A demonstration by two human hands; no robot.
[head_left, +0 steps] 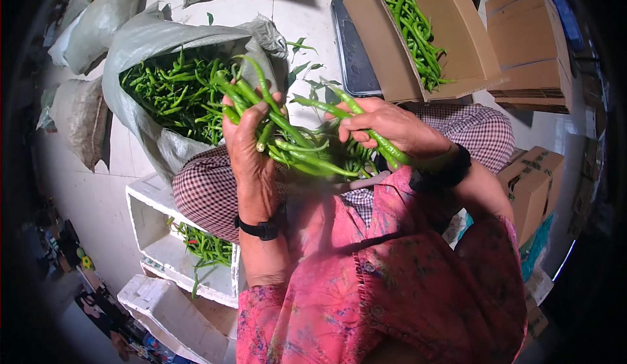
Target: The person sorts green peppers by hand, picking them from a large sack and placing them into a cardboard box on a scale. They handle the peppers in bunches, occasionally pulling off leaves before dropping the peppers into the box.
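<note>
My left hand (248, 129) grips a loose bunch of long green chili peppers (294, 139) that stick out above and below the fingers. To its right, my right hand (369, 126) has its fingers closed on a few peppers (392, 152) that slant across the palm. More peppers lie between and beneath the hands, partly hidden. Behind my left hand, an open white woven sack (130, 50) is full of green peppers (173, 96). Beyond my right hand stands an open cardboard box (470, 44) with peppers (418, 37) inside.
A dark tray (353, 57) sits beside the box. Flattened cardboard (526, 50) and a taped box (522, 191) are at the right. Filled sacks (101, 28) line the upper left. Foam boxes (144, 220), one holding peppers, sit lower left. Scattered leaves (300, 70) lie on the floor.
</note>
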